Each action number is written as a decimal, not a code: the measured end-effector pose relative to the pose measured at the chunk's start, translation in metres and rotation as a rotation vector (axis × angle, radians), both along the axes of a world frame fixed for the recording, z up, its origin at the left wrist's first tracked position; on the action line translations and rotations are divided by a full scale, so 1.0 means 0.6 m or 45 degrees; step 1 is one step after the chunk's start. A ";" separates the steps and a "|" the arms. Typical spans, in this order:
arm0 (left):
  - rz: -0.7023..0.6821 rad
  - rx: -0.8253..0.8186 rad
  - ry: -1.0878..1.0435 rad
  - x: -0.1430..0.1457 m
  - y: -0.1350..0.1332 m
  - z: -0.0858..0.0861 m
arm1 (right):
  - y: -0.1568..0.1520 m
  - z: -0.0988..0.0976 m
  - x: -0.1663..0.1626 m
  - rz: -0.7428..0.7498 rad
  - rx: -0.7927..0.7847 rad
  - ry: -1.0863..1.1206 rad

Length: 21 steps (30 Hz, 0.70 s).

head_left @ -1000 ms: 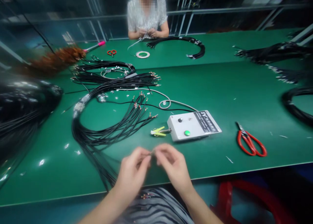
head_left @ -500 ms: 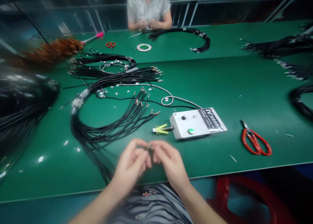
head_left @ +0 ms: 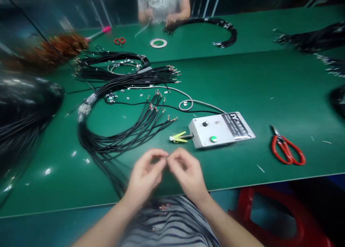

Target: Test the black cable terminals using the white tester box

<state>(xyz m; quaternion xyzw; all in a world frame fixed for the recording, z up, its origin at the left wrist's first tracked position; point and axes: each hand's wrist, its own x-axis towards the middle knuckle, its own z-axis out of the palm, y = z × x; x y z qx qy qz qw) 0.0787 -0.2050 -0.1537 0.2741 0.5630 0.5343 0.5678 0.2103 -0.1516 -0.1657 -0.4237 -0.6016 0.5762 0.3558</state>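
My left hand [head_left: 147, 173] and my right hand [head_left: 186, 173] meet fingertip to fingertip above the near edge of the table. Both are closed in a pinch around a thin wire end [head_left: 166, 158], mostly hidden by the fingers and blurred. Left of them lies a curved bundle of black cables [head_left: 81, 134], taped together, its split ends showing bare copper. Some of its cables run down over the table edge beside my left wrist. Just beyond my fingertips, a grey control box [head_left: 222, 130] with a green button carries a yellow-green forked piece [head_left: 179, 137] on its shaft.
Red-handled cutters [head_left: 287, 148] lie at the right. More black cable bundles [head_left: 315, 38] rest at the far right. A tape roll [head_left: 158, 43] and red scissors [head_left: 119, 41] are near a co-worker [head_left: 163, 6] opposite. A red stool [head_left: 245, 207] stands below the table edge.
My fingertips have drawn closer together, and the right fingers are more bent. The co-worker's hands have moved apart. The whole view has shifted slightly.
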 end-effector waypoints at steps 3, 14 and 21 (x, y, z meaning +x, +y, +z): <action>0.142 -0.025 0.004 0.002 0.002 -0.003 | -0.004 0.000 0.001 0.003 0.139 -0.047; 0.011 -0.051 -0.018 -0.016 0.002 0.007 | 0.000 0.005 0.009 -0.117 -0.009 0.097; 0.029 -0.058 -0.067 -0.016 0.002 0.004 | 0.007 0.009 -0.018 0.014 -0.246 0.218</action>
